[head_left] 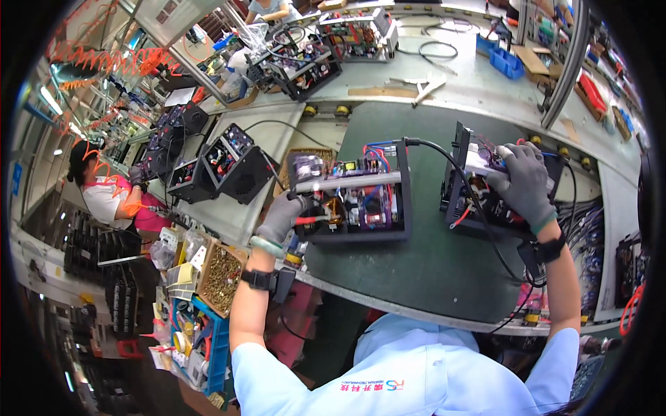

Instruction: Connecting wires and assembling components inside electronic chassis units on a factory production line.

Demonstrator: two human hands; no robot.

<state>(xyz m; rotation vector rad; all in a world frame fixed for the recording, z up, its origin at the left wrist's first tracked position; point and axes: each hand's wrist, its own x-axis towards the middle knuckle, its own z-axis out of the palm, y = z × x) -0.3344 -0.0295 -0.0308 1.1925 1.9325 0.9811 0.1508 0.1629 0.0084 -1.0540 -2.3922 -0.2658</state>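
Two black-framed electronic units with bare circuit boards, coils and wires stand on the dark green bench top. My left hand, in a grey glove, closes on the left edge of the left unit, beside a red-sleeved cable lug. A silver bar runs across that unit. My right hand, gloved alike, curls over the top of the right unit; its fingertips are partly hidden among the parts. A thick black cable loops from the left unit in front of the right one. A red-tipped lead sticks out of the right unit.
More units stand on the line at left, where a co-worker sits. Close by my left arm are a box of brass fittings and a blue bin. Across the back bench lie units, pliers-like tools and blue trays.
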